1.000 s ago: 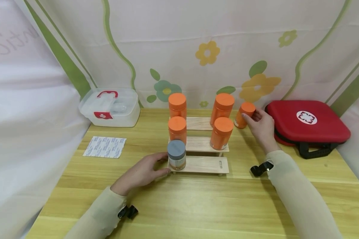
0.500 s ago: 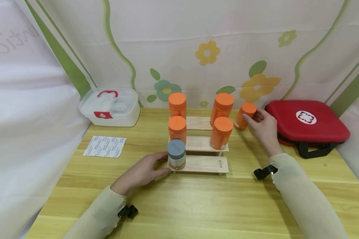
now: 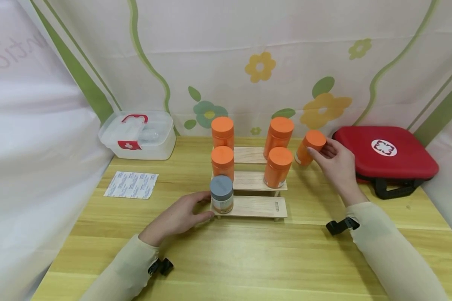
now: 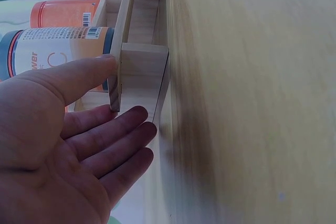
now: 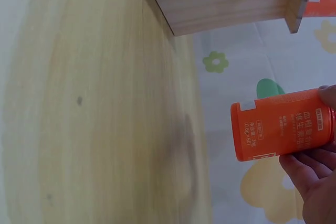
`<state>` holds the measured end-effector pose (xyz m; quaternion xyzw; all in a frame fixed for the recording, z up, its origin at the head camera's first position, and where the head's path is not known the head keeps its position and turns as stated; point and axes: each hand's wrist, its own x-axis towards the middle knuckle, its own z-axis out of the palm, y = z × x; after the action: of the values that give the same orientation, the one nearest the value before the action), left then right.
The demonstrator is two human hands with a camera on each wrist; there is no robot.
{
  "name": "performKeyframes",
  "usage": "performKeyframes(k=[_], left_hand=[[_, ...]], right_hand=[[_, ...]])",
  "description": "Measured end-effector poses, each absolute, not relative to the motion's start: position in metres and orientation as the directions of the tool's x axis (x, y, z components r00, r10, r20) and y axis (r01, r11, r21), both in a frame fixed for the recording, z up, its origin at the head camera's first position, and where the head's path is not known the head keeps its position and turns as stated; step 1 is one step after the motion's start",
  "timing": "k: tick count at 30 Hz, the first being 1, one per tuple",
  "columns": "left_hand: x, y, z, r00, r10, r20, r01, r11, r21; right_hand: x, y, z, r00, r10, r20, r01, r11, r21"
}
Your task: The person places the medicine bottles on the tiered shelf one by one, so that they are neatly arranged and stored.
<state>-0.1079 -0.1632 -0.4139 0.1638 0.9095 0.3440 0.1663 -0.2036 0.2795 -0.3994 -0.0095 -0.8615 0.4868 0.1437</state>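
Observation:
In the head view my left hand (image 3: 178, 217) is at the left end of the three-step wooden rack (image 3: 258, 207). Its thumb and index finger hold the two corners of the lowest step; the other fingers extend loosely, as the left wrist view shows. Just beside them stands a jar with a grey lid (image 3: 222, 194). To the right of the rack, my right hand (image 3: 339, 165) grips a small orange bottle (image 3: 309, 148) around its upper part. The right wrist view shows this bottle (image 5: 278, 124) with printed text, raised off the table.
Orange jars stand on the rack's upper steps, at left (image 3: 223, 161) and right (image 3: 278, 167). A red first-aid case (image 3: 384, 150) lies close behind the right hand. At left are a clear plastic box (image 3: 143, 140) and a white printed packet (image 3: 132, 184). A patterned curtain hangs behind.
My right hand has moved slightly right and toward me, carrying the orange bottle, which now tilts a little more. The left hand and the rack stay in place.

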Motion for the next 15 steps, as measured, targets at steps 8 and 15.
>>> performKeyframes(k=[8, 15], left_hand=[[-0.108, -0.162, -0.413, -0.891, 0.41, -0.196, 0.18, 0.713, 0.677], [-0.108, -0.162, -0.413, -0.89, 0.409, -0.201, 0.174, 0.713, 0.68]], right_hand=[[-0.184, 0.278, -0.391, -0.954, 0.132, 0.269, -0.159, 0.536, -0.829], [-0.165, 0.272, -0.383, -0.939, 0.109, 0.328, -0.219, 0.546, -0.809]])
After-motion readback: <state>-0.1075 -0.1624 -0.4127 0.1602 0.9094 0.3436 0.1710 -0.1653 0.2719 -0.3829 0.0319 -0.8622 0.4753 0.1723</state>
